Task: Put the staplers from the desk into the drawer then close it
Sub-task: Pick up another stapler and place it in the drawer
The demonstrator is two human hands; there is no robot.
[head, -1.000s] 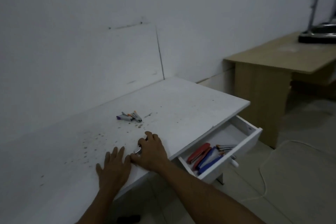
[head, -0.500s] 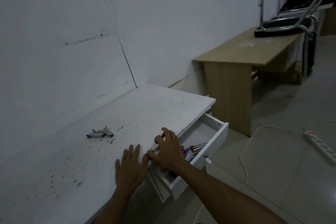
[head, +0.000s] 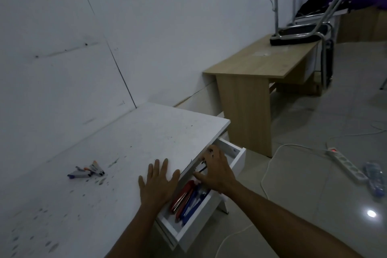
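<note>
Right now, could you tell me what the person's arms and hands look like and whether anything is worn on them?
Both forearms are bare as far as the frame shows: no sleeves, gloves or watch. The left hand and the right hand show no rings or markings that I can make out, though the dim light hides fine detail.

place: looks like I'm working in a bare office or spare room
desks: I'm standing at a white desk (head: 129,153); a wooden desk (head: 261,63) is sitting beside it
chair: an upturned chair (head: 301,33) is resting on the wooden one
floor: a power strip (head: 345,162) is lying on pale tiles
</note>
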